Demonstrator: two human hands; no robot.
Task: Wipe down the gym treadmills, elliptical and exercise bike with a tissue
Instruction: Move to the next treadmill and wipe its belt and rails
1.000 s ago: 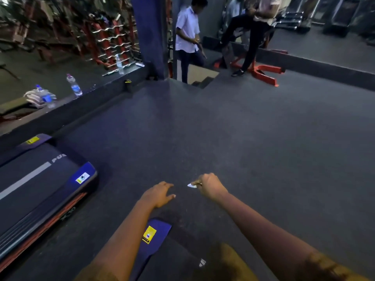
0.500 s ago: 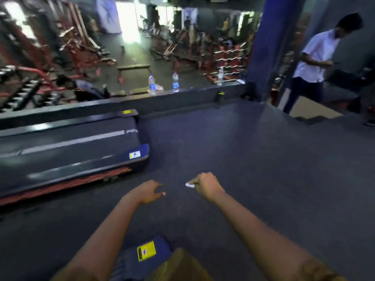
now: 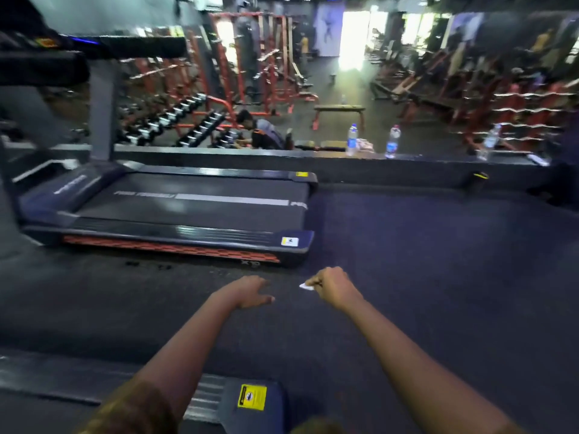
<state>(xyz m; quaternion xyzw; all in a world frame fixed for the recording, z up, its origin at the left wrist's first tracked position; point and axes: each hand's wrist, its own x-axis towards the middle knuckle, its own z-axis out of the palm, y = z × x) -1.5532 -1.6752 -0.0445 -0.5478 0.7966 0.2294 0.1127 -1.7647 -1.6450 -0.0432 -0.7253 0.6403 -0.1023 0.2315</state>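
Head view, right hand: the right hand point(image 3: 333, 286) is a fist over the dark floor point(image 3: 438, 277), its fingers pinching a small white tissue point(image 3: 305, 286) that pokes out toward the other hand.
Left hand: the left hand point(image 3: 250, 292) hangs palm down just beside it, fingers loosely spread, holding nothing.
Treadmill: a black treadmill point(image 3: 188, 211) with an orange side strip lies ahead, apart from both hands.
Near edge: the corner of a second treadmill point(image 3: 250, 399), yellow sticker on it, sits under the forearms.
Ledge: a water bottle point(image 3: 352, 140) stands on the ledge point(image 3: 438, 158) behind.

Left hand point(image 3: 252, 292) loose, palm down; right hand point(image 3: 336, 287) fisted around tissue point(image 3: 305, 287)
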